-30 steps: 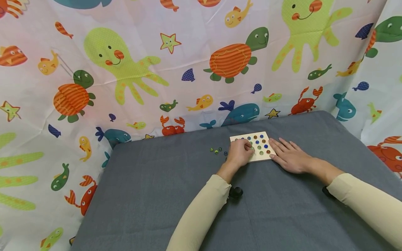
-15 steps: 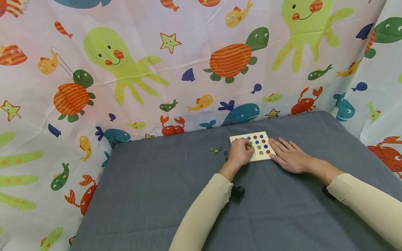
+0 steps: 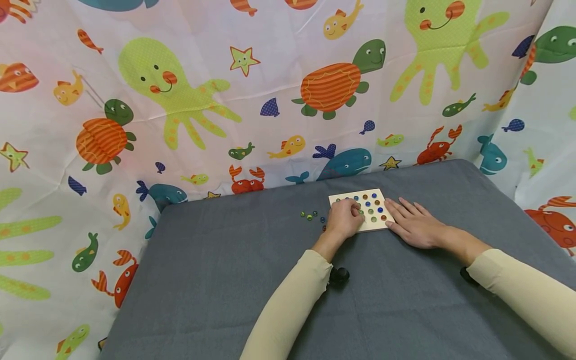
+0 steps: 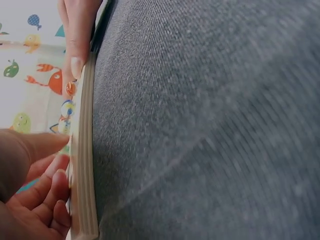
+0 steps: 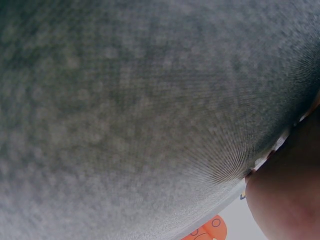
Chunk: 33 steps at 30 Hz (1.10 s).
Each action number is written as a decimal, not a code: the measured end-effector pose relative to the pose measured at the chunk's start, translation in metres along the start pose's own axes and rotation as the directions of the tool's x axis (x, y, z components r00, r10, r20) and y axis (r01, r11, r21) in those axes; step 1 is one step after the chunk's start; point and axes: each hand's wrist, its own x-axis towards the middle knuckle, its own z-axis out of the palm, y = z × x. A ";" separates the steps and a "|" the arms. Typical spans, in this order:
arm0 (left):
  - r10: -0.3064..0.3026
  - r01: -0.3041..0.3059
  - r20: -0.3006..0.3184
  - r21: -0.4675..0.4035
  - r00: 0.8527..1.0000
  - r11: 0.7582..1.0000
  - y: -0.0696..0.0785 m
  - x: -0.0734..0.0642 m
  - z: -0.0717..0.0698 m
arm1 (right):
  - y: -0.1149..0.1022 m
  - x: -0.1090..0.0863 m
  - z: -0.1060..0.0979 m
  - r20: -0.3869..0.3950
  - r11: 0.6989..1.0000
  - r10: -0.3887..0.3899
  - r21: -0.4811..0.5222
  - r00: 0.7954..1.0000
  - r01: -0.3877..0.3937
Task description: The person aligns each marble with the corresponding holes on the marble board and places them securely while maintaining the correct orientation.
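Pale board [image 3: 366,227] right of centre in the frame on grey cloth [image 3: 225,280], long axis seemingly left to right. Left hand [image 3: 345,218] over its left half, fingers curled, tips pointing right to 1 green marble [image 4: 65,149], pinch or mere touch impossible to tell; right hand [image 3: 416,224] flat, fingers straight, against the board's right edge. At least 5 loose marbles [image 3: 309,217] just left of the left hand, away from its fingertips.

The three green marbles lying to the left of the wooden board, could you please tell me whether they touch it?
Apart: the head view shows a strip of grey cloth between the green marbles and the wooden board.
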 end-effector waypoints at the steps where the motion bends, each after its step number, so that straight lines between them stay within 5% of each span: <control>1: 0.007 -0.007 0.014 -0.015 1.000 1.000 -0.001 -0.001 -0.001 | -0.001 0.000 0.000 0.008 1.000 0.004 -0.007 1.000 -0.004; 15: 0.081 -0.080 0.113 -0.012 0.990 0.997 -0.005 -0.015 -0.024 | 0.006 0.001 0.005 -0.017 1.000 -0.013 0.002 1.000 0.013; 25: 0.176 -0.179 0.102 0.022 0.979 0.984 -0.017 -0.035 -0.048 | 0.010 0.003 0.009 -0.010 1.000 -0.018 0.000 1.000 0.018; 33: 0.187 -0.190 0.092 0.032 0.978 0.981 -0.033 -0.050 -0.069 | -0.001 0.001 0.002 0.005 1.000 0.007 -0.018 1.000 -0.007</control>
